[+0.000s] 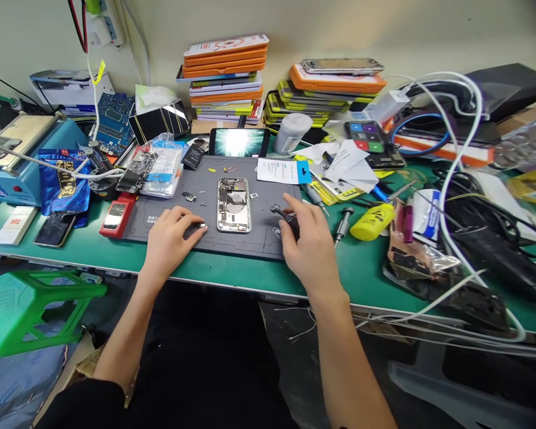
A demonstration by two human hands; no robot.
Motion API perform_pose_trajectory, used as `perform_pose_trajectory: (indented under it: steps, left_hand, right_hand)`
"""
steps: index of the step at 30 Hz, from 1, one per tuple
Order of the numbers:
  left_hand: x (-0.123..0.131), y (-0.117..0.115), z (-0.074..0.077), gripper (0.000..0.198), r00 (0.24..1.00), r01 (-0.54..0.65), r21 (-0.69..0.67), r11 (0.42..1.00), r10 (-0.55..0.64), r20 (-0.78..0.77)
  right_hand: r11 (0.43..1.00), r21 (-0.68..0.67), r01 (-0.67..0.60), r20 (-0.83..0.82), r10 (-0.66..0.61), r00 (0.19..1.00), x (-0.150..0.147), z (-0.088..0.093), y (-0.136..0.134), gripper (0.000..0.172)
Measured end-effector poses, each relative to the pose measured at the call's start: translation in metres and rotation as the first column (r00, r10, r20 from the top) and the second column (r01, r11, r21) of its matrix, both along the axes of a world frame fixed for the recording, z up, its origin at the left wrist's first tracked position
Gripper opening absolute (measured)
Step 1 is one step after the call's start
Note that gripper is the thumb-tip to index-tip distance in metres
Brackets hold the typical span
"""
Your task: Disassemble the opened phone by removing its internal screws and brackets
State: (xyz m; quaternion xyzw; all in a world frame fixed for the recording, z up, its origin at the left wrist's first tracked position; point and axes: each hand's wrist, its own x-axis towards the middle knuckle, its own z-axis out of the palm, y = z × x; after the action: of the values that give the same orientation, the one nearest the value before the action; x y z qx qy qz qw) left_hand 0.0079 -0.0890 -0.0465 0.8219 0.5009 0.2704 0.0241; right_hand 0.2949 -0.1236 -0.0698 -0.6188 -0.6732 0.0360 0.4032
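An opened phone [234, 204], its inner parts exposed, lies on a dark grey work mat [178, 173]. To the left of it, my left hand [172, 237] rests on the mat, thumb and forefinger closed around a small metallic phone part [201, 225]. My right hand [311, 241] is over the mat's right side and grips a dark screwdriver [290, 219] with a round cap; its tip is hidden. Another small phone part [189, 196] lies on the mat beyond my left hand, and a small square frame [254, 195] sits right of the phone.
A lit phone screen [240, 142] stands at the mat's back, beside a white tub [292, 133]. Stacked boxes [226, 77] rise behind. A red box [118, 215] sits at left; another screwdriver [343, 225], a yellow container [373, 221] and white cables [451, 173] crowd the right.
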Motion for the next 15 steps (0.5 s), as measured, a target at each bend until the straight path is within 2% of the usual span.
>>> perform_pose_trajectory:
  steps: [4,8,15]
  left_hand:
    - [0.008,0.005,0.0,0.013,0.999,-0.036,0.018,0.999,0.036,-0.021]
    - [0.012,0.008,-0.002,0.014,0.999,-0.045,0.02,0.999,0.045,-0.016]
    - [0.007,-0.006,0.004,0.024,0.984,-0.118,0.058,0.991,0.108,0.145]
  right_hand:
    - [0.998,0.036,0.054,0.009,-0.055,0.998,0.0,-0.004,0.001,0.037]
    - [0.992,0.058,0.109,0.017,-0.111,0.994,0.001,-0.007,0.001,0.037]
    - [0.991,0.049,0.126,0.091,-0.13,0.987,-0.002,-0.005,-0.004,0.03]
